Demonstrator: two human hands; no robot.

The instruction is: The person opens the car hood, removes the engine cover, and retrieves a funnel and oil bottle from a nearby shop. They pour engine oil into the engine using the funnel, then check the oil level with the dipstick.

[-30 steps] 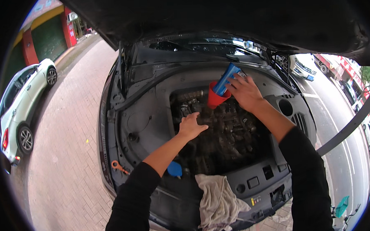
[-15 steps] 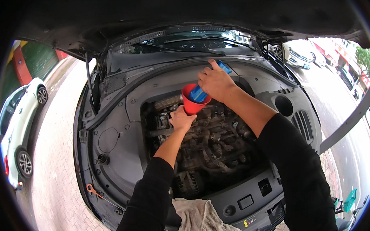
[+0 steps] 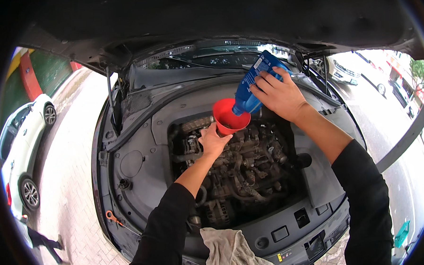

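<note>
Over the open engine bay (image 3: 242, 169), my left hand (image 3: 214, 141) is closed on the lower side of a red funnel (image 3: 225, 124). The funnel's wide mouth faces up; its spout is hidden. My right hand (image 3: 282, 95) grips a blue plastic bottle (image 3: 261, 76) with a printed label. The bottle is tipped, its neck pointing down and left inside the funnel's mouth. Whether liquid is flowing, I cannot tell. Below the hands lie dark, dusty engine parts, hoses and wiring.
The raised hood (image 3: 207, 19) hangs overhead. A grey rag (image 3: 231, 252) lies over the front edge. The dipstick's orange handle (image 3: 111, 216) and a black cap (image 3: 125, 184) are at left. A white car (image 3: 23, 145) stands to the left, with a walking person's legs (image 3: 46, 241) nearby.
My right hand and the bottle have moved right; more of the bottle's label side shows and its neck sits shallower in the funnel. A passer-by's legs have appeared at lower left.
</note>
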